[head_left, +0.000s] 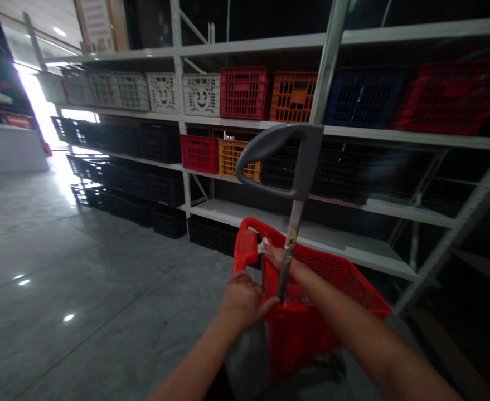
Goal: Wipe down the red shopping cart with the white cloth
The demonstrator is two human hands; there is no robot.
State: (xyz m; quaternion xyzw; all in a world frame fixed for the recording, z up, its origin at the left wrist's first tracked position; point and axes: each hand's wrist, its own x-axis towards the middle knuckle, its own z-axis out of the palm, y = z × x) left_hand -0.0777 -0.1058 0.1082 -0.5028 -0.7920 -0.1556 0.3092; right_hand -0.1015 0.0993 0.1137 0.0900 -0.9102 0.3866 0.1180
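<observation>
A red plastic shopping basket (303, 334) with slotted sides stands before me, and a metal pole with a grey loop handle (307, 161) rises from it. My left hand (241, 296) is wrapped round the basket's red handle (245, 245) at its near end, thumb reaching toward the foot of the pole. Beyond the pole, my right hand (275, 256) pinches a small white cloth or tissue (263, 245) close to the inner side of that handle. The pole hides part of my right wrist.
Metal shelving (245, 210) runs along the far side, holding red, orange, white and blue crates such as a red crate (245, 92). Black crates (167, 220) fill its lower left. Grey floor (81, 278) extends to the left, with a white counter (13, 147) beyond.
</observation>
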